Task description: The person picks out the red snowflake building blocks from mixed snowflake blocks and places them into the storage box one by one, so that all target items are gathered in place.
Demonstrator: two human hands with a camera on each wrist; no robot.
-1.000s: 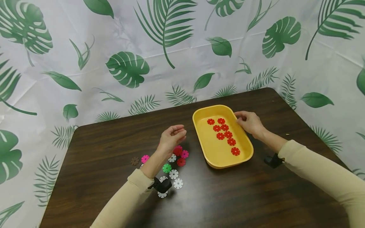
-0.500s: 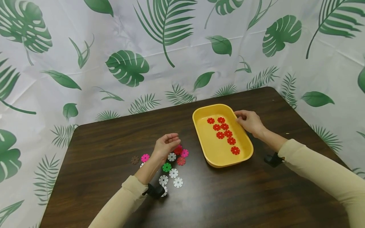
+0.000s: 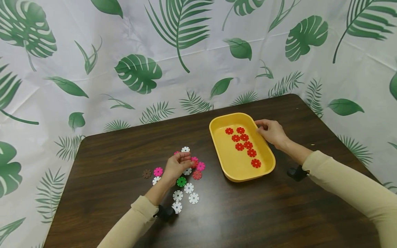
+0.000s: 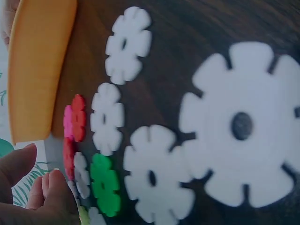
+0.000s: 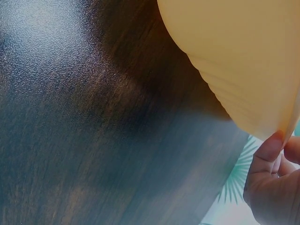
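My left hand [image 3: 175, 167] hovers over loose notched plastic discs. In the left wrist view a gap separates its thumb [image 4: 18, 164] from its fingers, and nothing shows between them. About it lie white discs [image 3: 189, 188], a green disc [image 3: 181, 182], pink discs [image 3: 158, 171], a brown disc [image 3: 147, 174] and reddish discs [image 3: 197, 175]; the hand hides some. My right hand [image 3: 272, 132] pinches the right rim of a yellow tray [image 3: 229, 168] between thumb and fingers, seen also in the right wrist view. Several red discs [image 3: 252, 153] lie flat in that tray.
Everything stands on a dark wood-grain table [image 3: 235, 213]. Behind it hangs a white cloth [image 3: 192, 51] with green leaf prints. Small black cameras sit on both wrists, the left one [image 3: 165, 213] low beside a white disc.
My left hand has moved left and toward me, uncovering a white disc and part of a pink one behind it. The right hand and the tray stay where they were.
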